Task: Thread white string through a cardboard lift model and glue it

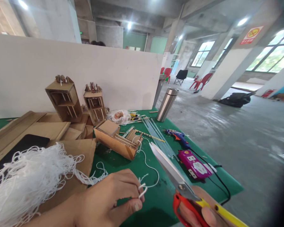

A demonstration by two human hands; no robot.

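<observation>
My left hand (113,195) is closed in a pinch on a white string (144,190), with a short loop of it standing out past the fingertips. From there the string curves up over the green tabletop to a small cardboard box structure (118,140) lying on its side. In my right hand (201,211) is a pair of scissors (172,171) with red and yellow at the handles. Its blades look closed together, pointing up and left, apart from the string in my left hand. A large tangled heap of white string (35,176) lies left of my left hand.
Two cardboard box structures (65,97) stand by the white partition (123,78). A steel flask (167,104) stands at the back right. Clear glue sticks (159,138), a blue glue gun (178,137) and a purple corded box (194,165) lie along the right edge. Flat cardboard (47,126) covers the left.
</observation>
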